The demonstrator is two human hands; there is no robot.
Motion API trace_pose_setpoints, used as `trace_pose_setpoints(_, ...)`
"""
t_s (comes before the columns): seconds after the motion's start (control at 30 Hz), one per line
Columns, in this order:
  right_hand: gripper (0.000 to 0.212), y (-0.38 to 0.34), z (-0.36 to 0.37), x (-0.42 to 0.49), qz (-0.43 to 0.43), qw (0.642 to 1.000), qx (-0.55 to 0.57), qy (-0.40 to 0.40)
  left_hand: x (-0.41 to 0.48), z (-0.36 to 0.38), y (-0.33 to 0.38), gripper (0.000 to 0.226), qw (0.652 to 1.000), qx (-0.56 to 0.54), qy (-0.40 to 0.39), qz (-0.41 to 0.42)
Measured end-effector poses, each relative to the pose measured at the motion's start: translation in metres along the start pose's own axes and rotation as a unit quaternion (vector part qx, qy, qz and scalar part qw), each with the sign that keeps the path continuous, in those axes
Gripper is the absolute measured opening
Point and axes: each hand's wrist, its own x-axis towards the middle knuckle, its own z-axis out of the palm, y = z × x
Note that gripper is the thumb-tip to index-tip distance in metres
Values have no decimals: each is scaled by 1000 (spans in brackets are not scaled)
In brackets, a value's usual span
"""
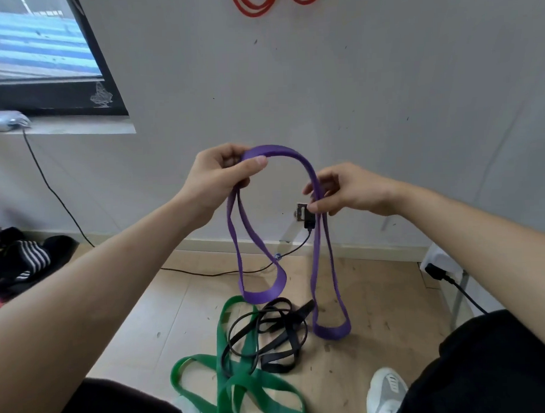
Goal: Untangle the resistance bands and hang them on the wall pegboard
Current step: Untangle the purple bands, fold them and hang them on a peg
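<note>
Grey wall up front, red bands hanging at the top. Person's holding a purple resistance band up in front of it: left hand pinches the top of the arch, right hand grips the strand coming down, two loops dangling. On the wooden floor below, a green band and black band lie tangled together.

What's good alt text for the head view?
Both hands, left hand and right hand, hold a purple band up before a wall, its loops dangling. A green band and black band lie tangled on the floor; red bands hang above.
</note>
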Motion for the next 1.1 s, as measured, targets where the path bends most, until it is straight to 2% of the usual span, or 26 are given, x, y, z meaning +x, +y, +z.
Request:
trace_pose_setpoints(0.13,36,-15,-11,-8,-45,995,69,61,-2,1,-6,32,998,35,-43,-31)
trace_pose_setpoints(0.27,32,-28,-11,-11,-112,983,88,112,-6,13,-5,34,993,75,-94,-16)
trace_pose_setpoints(0.4,32,-35,-2,-12,-161,977,44,131,-6,24,1,25,994,66,-86,18)
trace_pose_setpoints(0.53,33,-35,4,-10,-178,973,-7,149,-5,20,5,32,997,42,-54,30)
trace_pose_setpoints(0.73,58,-37,13,-7,-177,971,-110,117,-6,23,7,26,999,2,-35,17)
trace_pose_setpoints(0.93,42,-41,12,-5,-223,962,-89,130,-6,19,4,26,999,-13,-44,-4)
trace_pose_setpoints(1.1,33,-46,7,-6,-252,953,-85,145,-11,24,0,41,996,-7,-83,10)
